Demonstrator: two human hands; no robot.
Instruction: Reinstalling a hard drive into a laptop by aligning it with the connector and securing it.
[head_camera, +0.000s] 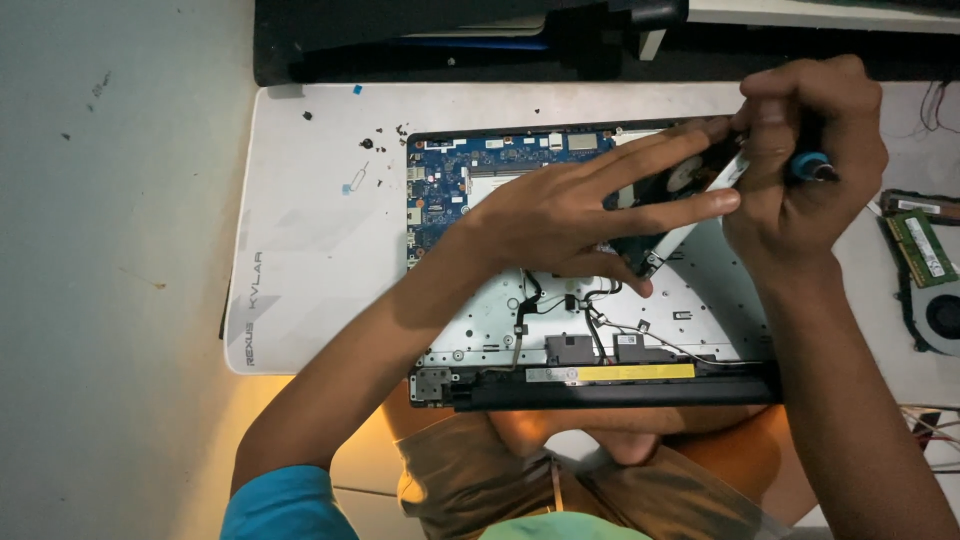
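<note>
An opened laptop base (690, 310) lies on a white mat (300, 250), its blue circuit board (440, 180) and black cables exposed. My left hand (580, 210) reaches across it with fingers spread, pressing on a hard drive in a metal bracket (690, 180) that sits tilted at the upper right of the chassis. My right hand (810, 150) is closed around a screwdriver with a blue and black handle (812, 166), held at the drive's upper right edge. The screwdriver's tip is hidden behind my fingers.
Several small black screws (385, 135) lie loose on the mat above the laptop's left corner. A green memory module (925, 245) and a cooling fan (940, 315) rest at the right edge. A dark device (450, 35) stands behind the mat. My knees are below the table edge.
</note>
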